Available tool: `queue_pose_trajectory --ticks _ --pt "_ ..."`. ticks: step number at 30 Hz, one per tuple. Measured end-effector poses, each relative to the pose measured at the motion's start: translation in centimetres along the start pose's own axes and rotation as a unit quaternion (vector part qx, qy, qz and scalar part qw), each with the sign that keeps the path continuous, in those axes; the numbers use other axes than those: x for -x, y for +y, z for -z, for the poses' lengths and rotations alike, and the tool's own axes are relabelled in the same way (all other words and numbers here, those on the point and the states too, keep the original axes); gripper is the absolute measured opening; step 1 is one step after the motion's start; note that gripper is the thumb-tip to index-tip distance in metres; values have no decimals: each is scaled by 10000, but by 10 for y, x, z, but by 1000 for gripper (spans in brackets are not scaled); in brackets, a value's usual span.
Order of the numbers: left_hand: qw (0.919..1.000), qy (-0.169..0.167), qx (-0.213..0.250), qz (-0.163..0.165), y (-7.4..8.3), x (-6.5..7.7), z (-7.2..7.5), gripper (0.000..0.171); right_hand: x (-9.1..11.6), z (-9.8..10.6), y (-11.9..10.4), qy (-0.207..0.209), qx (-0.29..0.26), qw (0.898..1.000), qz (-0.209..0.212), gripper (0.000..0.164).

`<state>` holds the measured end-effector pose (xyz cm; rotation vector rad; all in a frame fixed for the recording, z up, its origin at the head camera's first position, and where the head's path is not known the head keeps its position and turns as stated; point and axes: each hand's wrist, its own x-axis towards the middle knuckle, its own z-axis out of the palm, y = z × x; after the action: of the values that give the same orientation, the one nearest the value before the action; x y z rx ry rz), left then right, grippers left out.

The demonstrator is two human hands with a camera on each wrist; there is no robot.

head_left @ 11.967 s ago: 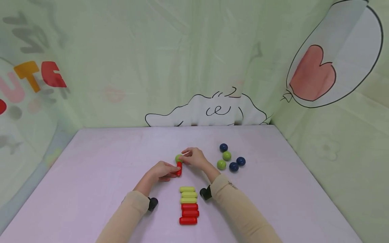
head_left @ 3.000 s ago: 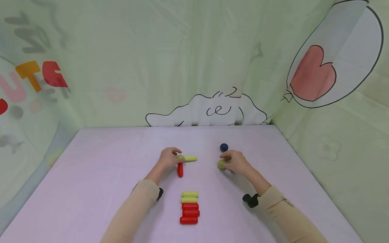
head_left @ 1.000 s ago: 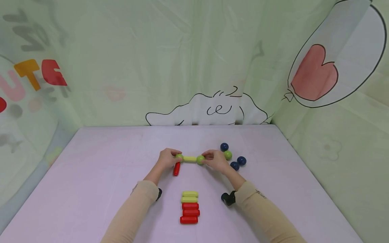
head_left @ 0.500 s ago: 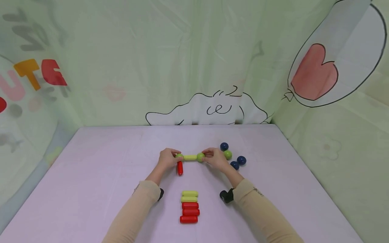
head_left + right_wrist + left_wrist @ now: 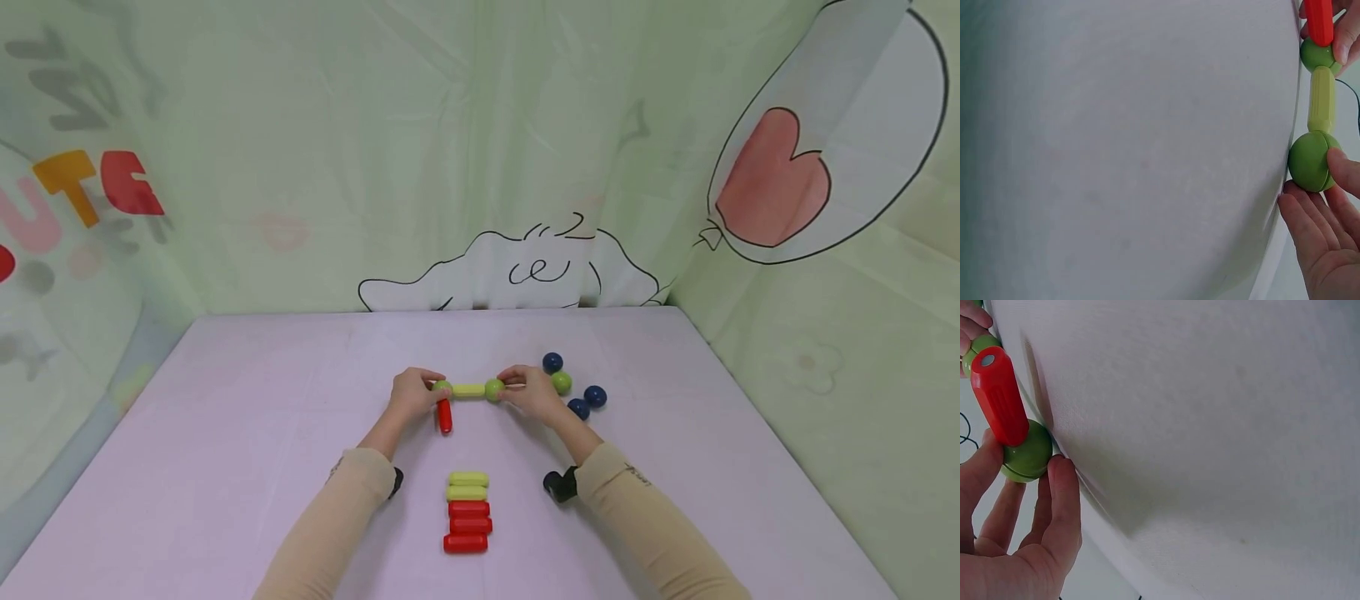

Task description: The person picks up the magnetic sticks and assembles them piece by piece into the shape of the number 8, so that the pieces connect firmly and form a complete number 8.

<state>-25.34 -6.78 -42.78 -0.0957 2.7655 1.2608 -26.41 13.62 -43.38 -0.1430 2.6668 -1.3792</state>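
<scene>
My left hand [image 5: 411,395] pinches a green ball [image 5: 1027,453] between thumb and fingers. From that ball a red magnetic rod [image 5: 999,397] sticks out toward me, a round metal spot on its free end. A yellow-green rod [image 5: 1321,100] runs sideways from the same ball to a second green ball [image 5: 1311,161]. My right hand [image 5: 531,393] pinches this second ball from its right side. Ball, rod and ball form one straight line across in the head view, with the red rod at a right angle on the left.
Nearer to me lies a stack of rods: two yellow ones [image 5: 468,486] and three red ones [image 5: 468,526]. Right of my right hand are a loose green ball [image 5: 561,382] and three dark blue balls [image 5: 596,396]. A printed cloth [image 5: 330,167] rises behind the table [image 5: 225,467].
Over the earlier frames, the yellow rod came off the stack onto the left ball, and my right hand brought a green ball to its other end. The red rod swung slightly right.
</scene>
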Motion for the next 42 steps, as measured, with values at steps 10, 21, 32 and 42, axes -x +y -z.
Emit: queue_pose_trajectory --ticks 10,21,32,42 --pt "9999 -14 -57 -111 -2 0 0 27 1 -1 0 22 92 9999 100 26" --pt "9998 -96 -58 -182 -4 2 -1 29 3 -1 -1 -84 354 9990 262 32" --pt "9999 -95 -27 -109 -3 2 0 28 10 7 0 -201 361 9987 313 39" --pt "9999 -116 27 -111 -5 1 0 28 23 11 2 -118 588 9972 442 38"
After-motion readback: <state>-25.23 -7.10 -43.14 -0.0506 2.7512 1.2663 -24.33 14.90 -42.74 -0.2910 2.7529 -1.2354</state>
